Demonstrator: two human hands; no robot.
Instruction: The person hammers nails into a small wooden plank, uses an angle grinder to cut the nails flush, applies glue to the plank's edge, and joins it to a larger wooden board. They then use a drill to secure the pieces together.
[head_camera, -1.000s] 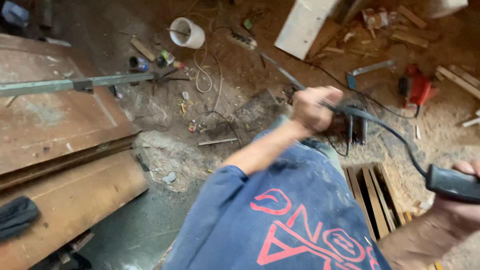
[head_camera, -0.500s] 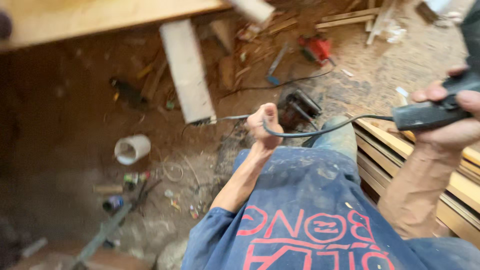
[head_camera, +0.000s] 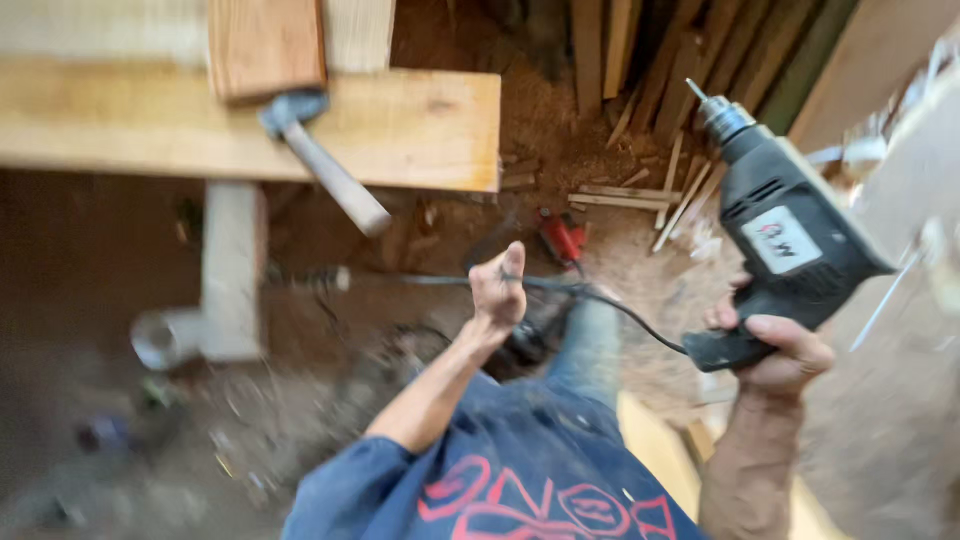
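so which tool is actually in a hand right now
The black drill, gripped in the right hand. The hammer just lies on the wooden plank, and the red tool sits on the floor.

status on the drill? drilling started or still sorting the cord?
Done: drill is picked up, gripped in the right hand, bit pointing up and away. In hand: left hand holds the cord clear. Left: bit touches nothing; plank shows no holes, hammer rests on it.

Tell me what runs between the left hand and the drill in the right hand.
In the head view, the drill's black cord spans from the left hand to the butt of the dark drill gripped by the right hand; sawdust-covered floor lies beneath.
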